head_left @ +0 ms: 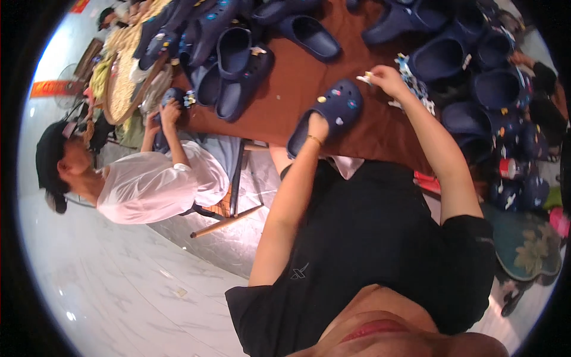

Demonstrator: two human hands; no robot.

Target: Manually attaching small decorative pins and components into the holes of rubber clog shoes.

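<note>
A navy clog [341, 107] with round holes and several small coloured charms on its upper is in front of me at the edge of the brown-covered table. My left hand [318, 125] is pushed into its foot opening and holds it from inside, which hides the fingers. To the right of the clog's toe, my right hand [388, 80] pinches a small pale shoe charm [364, 78] between its fingertips, apart from the clog. Just beyond that hand lies a pile of loose charms [414, 83], white, blue and other colours.
Navy clogs [234, 52] are heaped at the back left, and more clogs [437, 59] crowd the right side. The brown cloth [285, 80] covers the table between them. At the left a person [148, 184] in a pale shirt sits handling another clog. A wooden stool [229, 220] stands nearby.
</note>
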